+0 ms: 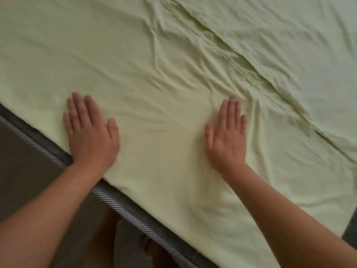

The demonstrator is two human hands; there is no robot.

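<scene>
Both hands lay spread flat on the pale green sheet (173, 55): left hand (90, 130) at 9 o'clock, right hand (228, 134) at 3 o'clock.

Grey-edged mattress (123, 209) bore striped piping. Pale-green sheet (173, 74) lay directly on it, wrinkled, w/ one diagonal fold.

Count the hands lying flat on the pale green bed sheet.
2. The left hand lies flat on the bed sheet by the mattress's striped edge; the right hand lies flat further in, next to the wrinkles. No other hand shows.
</scene>
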